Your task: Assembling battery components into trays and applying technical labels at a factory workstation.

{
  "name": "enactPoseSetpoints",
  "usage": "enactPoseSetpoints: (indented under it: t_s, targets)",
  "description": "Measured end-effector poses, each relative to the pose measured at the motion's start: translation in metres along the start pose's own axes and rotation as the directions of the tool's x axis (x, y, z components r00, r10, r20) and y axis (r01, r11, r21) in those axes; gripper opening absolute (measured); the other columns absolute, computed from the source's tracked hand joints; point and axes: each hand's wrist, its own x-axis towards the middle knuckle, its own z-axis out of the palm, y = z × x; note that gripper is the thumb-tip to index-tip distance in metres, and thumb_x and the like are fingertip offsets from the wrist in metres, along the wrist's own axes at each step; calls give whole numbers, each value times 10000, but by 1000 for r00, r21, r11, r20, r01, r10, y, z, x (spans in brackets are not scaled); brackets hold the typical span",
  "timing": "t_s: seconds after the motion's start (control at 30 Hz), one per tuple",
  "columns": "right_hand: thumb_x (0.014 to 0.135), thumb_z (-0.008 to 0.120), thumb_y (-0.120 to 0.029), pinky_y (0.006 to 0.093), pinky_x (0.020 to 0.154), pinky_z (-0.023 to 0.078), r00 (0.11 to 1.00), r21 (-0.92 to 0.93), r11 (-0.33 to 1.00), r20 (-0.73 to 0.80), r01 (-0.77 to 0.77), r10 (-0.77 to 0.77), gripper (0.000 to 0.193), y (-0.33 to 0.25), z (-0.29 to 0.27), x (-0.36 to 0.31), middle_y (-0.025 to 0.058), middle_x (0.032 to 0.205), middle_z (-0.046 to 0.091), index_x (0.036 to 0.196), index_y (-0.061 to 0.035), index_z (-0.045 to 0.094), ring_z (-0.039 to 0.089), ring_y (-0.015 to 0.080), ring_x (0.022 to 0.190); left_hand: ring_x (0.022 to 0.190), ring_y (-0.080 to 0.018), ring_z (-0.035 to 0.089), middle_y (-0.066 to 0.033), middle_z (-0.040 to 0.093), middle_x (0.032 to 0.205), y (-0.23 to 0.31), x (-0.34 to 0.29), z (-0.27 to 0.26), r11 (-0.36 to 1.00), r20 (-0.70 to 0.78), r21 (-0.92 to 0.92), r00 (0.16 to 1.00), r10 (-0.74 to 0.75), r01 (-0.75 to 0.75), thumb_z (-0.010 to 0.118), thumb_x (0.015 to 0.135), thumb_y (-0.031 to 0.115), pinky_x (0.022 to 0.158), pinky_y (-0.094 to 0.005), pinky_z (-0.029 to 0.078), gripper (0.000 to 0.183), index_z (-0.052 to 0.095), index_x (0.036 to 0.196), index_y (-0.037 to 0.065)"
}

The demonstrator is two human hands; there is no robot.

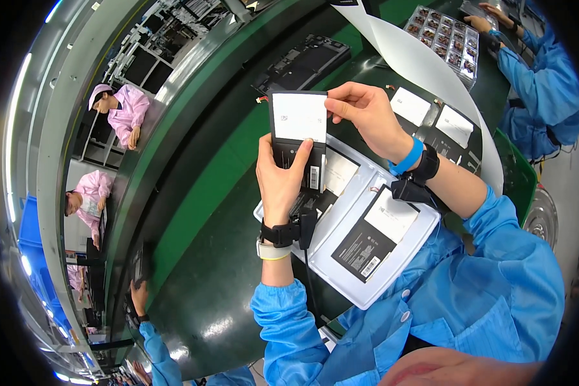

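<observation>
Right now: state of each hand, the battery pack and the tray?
Left hand: fingers closed on the battery pack's lower end.
Right hand: pinching the pack's top right corner.
Battery pack: lifted above the tray, upright, white label facing up.
White tray: flat on the bench, two packs visible inside.

Dark green glossy surface (206,302), curved by the lens, with a brighter green strip (199,199) running along its middle. Lying on it: a pale grey tray (341,283) near the lower centre, holding black flat battery packs with white labels (373,235). Further up, a black open device chassis (305,61). To the right, a long white sheet (418,64) carrying a black panel with two white-labelled packs (441,125). Top right, a tray of small parts (444,35).
</observation>
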Motion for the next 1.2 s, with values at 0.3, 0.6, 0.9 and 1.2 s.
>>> enactPoseSetpoints:
  t_s: [0.3,0.6,0.9,1.2]
  targets:
    - [976,687,-95,256,803,519,989,148,980,95,-131,118,195,3,-6,2,82,997,706,1117,39,684,630,115,884,904,-182,674,-131,702,1025,5,-2,-1,997,16,71,999,-44,43,810,869,291,831,-326,533,518,560,1186,-33]
    - [979,658,-93,247,819,539,991,75,988,2,-133,133,201,9,-7,5,96,994,723,1107,59,687,662,121,880,942,-143,654,-112,650,1123,15,-7,7,909,88,-405,994,-65,95,857,814,106,804,-283,546,593,491,1254,-48]
    - [958,691,-53,267,825,572,974,-98,994,217,-52,73,180,-7,30,-24,74,981,719,1110,42,676,688,118,897,1054,-164,636,-127,650,1163,9,2,6,903,-201,-427,979,-41,-50,845,862,184,953,-301,492,604,474,1283,-40]
    - [947,694,-24,252,791,578,979,-82,996,195,-42,58,136,0,29,-28,74,954,727,1068,35,708,688,111,851,907,-135,640,-108,653,1066,9,-5,19,947,-166,-320,985,-36,-19,840,861,183,816,-262,527,648,444,1318,-52]
